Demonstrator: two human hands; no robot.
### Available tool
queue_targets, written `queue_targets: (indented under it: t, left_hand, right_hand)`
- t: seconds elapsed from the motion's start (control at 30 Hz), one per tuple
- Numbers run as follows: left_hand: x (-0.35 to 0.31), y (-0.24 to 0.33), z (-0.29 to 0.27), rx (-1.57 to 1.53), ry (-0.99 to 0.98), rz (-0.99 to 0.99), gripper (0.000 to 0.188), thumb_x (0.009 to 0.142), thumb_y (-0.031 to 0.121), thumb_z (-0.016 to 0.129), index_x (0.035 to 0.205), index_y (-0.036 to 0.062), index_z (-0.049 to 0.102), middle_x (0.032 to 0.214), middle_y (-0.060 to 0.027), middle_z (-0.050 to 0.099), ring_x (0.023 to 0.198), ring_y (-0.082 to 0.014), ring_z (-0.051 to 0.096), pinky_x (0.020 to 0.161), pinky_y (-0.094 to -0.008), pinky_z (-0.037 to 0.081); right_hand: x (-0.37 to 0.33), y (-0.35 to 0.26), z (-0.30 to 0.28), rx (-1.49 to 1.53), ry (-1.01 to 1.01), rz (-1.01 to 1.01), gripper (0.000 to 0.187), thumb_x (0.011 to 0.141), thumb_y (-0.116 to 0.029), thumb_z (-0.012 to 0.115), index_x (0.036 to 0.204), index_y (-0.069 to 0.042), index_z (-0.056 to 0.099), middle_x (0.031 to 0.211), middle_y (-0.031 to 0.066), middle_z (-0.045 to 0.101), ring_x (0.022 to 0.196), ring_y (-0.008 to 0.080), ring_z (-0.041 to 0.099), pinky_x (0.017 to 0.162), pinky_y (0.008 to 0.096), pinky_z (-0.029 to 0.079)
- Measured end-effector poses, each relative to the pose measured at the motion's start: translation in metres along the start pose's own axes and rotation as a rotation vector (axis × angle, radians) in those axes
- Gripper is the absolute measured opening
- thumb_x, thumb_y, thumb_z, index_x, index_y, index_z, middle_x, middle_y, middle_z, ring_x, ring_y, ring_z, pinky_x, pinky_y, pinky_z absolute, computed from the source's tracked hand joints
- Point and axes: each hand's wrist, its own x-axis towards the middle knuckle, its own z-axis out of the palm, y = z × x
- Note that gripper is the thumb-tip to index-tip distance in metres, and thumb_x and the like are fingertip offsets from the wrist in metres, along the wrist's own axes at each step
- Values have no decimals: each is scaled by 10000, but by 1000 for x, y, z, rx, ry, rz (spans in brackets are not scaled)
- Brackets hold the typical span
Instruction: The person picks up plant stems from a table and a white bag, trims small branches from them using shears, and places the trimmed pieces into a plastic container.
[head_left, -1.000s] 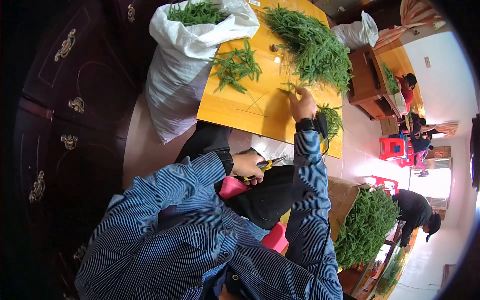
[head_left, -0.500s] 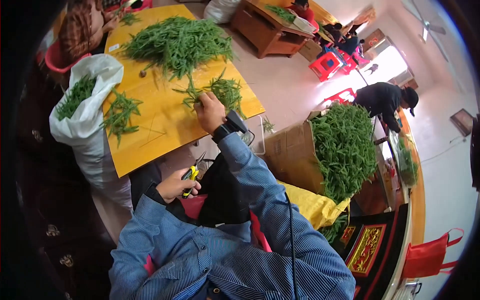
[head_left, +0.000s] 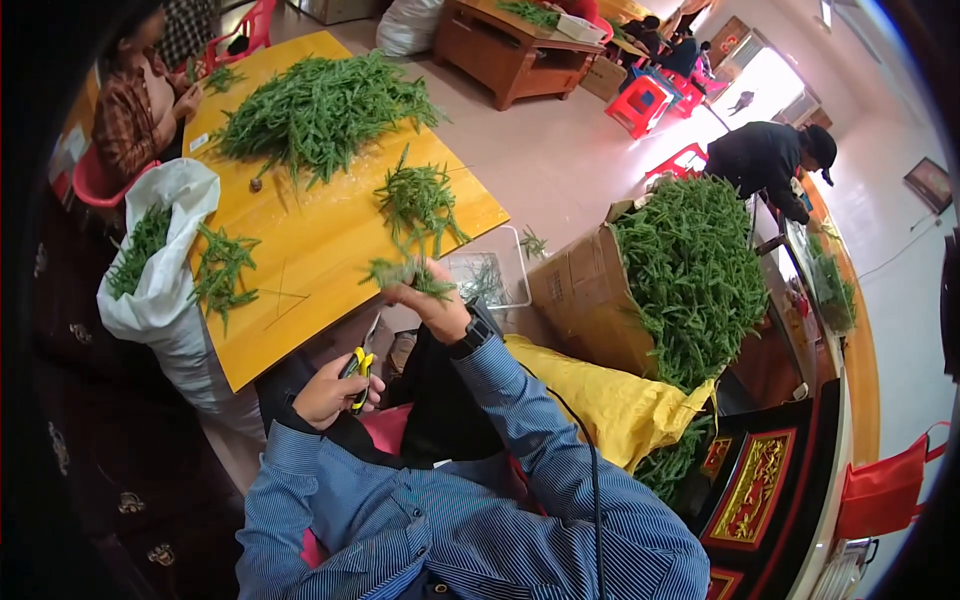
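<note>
My left hand (head_left: pixel 325 392) is closed around snips (head_left: pixel 361 380) with yellow-and-black handles, their metal tips pointing up towards the sprig. In my right hand (head_left: pixel 440 308) a small bunch of green sprigs (head_left: pixel 408 275) is pinched between thumb and fingers, just over the table's near edge. Beyond it, a loose little pile of sprigs (head_left: pixel 415 203) lies on the yellow wooden table (head_left: pixel 330 225). A large heap of the same greenery (head_left: pixel 320 112) covers the table's far part. Another small pile (head_left: pixel 224 270) sits at the left edge.
Left of the table stands a white sack (head_left: pixel 165 320) holding greenery. To the right are a cardboard box (head_left: pixel 580 295) heaped with sprigs and a yellow sack (head_left: pixel 590 400). One person (head_left: pixel 135 120) sits at the far left; another in black (head_left: pixel 760 165) bends over at the right.
My right hand has come back from the pile towards me, lifting a bunch of sprigs. My left hand has tilted the snips up closer to it. The view has shifted slightly.
</note>
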Motion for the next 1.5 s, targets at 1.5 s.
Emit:
queue_targets:
  t: [1.5]
  left_hand:
    - [-32, 33, -4, 874, 385, 469, 546, 873, 70, 565, 1382, -31, 397, 1015, -100, 639, 911, -195, 615, 846, -293, 470]
  right_hand:
    - [-14, 12, 12, 21, 2, 661, 92, 846, -68, 583, 936, -49, 588, 755, -4, 549, 594, 100, 530, 529, 249, 486]
